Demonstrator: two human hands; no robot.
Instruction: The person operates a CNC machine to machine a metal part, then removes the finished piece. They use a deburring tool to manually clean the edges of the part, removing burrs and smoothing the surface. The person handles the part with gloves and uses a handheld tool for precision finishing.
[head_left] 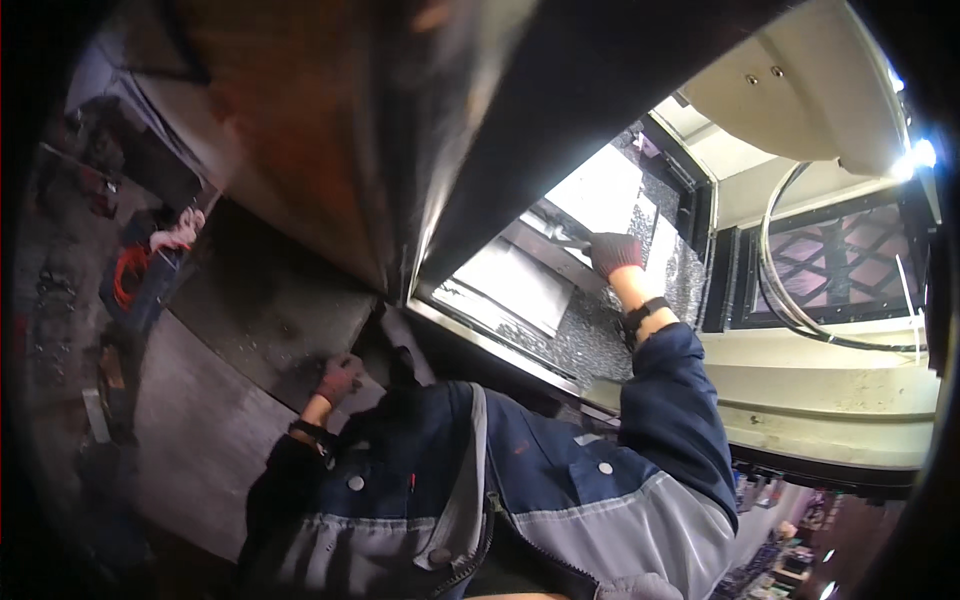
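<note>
My right hand (614,254), in a dark red glove, reaches inside a lit machine enclosure. Its fingers are closed at the end of a short grey metal piece (570,243) whose kind I cannot make out. Below and left of that hand lies a bright flat metal plate (515,285); another pale block (600,190) shines beyond it. Wet-looking metal chips (600,325) cover the bed around them. Outside the enclosure, my left hand (340,380), gloved too, is low beside a dark grey panel (270,290). Its fingers are small and dim, and their grip is unclear.
A tall door or panel edge (400,200) stands between my two hands. The enclosure's metal sill (490,345) runs in front of me. Hoses (770,260) loop by a window (840,260) at the right. An open box with orange cord (135,270) is at the far left.
</note>
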